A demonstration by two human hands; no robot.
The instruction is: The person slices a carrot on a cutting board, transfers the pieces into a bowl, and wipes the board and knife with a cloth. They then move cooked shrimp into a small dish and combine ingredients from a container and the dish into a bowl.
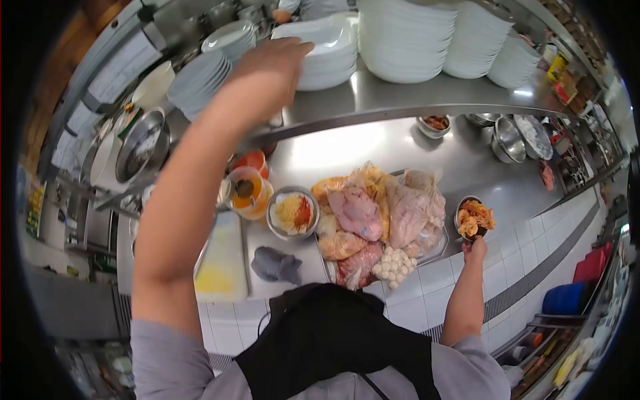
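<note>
My left hand (273, 70) is raised to the steel shelf, its fingers closed together over the near left rim of the top white plate (323, 40) in a stack. The underside of that grip is hidden. Low on the right, my right hand (475, 249) grips the near edge of a small metal bowl (460, 215), which holds orange-coated food (476, 219). Between my arms, a metal tray (437, 252) carries several plastic bags of raw meat (360, 213) and a bag of small white balls (395, 267).
A bowl of yellow and red seasonings (293, 212) stands beside a plastic container of orange liquid (250, 195). Nearby lie a white cutting board (230, 260) and a grey crumpled item (275, 265). Tall plate stacks (407, 43) line the shelf. Another person's hand (283, 16) shows beyond it.
</note>
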